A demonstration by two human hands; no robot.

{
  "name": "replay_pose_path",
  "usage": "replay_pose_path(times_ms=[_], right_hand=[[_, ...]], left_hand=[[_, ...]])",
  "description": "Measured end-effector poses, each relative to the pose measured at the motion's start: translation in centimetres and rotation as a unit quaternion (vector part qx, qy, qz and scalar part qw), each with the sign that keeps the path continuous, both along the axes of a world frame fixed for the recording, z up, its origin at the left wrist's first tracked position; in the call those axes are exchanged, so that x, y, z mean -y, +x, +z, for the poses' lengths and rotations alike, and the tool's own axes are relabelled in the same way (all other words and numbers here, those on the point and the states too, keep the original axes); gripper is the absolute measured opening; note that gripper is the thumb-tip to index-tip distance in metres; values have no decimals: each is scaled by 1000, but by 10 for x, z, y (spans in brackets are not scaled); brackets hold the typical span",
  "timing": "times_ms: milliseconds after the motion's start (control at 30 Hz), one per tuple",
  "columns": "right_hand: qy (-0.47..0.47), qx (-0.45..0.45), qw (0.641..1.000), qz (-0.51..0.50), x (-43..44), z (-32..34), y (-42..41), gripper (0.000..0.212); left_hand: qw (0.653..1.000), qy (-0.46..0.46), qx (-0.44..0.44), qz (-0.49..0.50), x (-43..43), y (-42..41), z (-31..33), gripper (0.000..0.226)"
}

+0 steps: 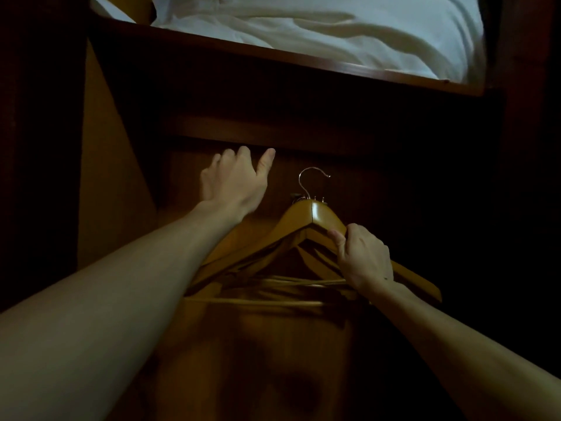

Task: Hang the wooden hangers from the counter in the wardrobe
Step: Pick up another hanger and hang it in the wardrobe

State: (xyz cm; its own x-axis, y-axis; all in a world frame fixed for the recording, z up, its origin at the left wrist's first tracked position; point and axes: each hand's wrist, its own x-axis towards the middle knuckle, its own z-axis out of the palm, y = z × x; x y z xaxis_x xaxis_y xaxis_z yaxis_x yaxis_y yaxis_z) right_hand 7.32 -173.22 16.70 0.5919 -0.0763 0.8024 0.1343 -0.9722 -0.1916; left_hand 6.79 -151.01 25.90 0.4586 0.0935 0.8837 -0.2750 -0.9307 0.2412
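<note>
White bedding [334,34]: rumpled and creased, spreading across the top of the view, pale against dark wood.
Folds: long soft ridges running across it.
Second white piece [112,9]: only a corner shows, far upper left.
Wooden ledge [303,60]: dark, glossy, directly under the bedding.

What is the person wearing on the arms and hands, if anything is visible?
Nothing is visible. The left forearm and right forearm are bare, with no sleeve in view. The left hand and right hand show no glove, ring, watch or bracelet.
</note>
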Motion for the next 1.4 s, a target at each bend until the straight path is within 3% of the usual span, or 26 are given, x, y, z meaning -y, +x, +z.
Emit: replay_pose_path(times_ms=[767,1200,1400], right_hand=[[-25,-62,998,4,0,-26,59,57],[-3,-108,994,-6,15,-30,67,43],[-12,-120,993,-1,20,-36,73,48]], left_hand=[[998,-3,-31,45,-19,17,-10,71],[998,7,-34,51,-23,18,-10,70],[998,18,-37,53,-21,21,-12,70]])
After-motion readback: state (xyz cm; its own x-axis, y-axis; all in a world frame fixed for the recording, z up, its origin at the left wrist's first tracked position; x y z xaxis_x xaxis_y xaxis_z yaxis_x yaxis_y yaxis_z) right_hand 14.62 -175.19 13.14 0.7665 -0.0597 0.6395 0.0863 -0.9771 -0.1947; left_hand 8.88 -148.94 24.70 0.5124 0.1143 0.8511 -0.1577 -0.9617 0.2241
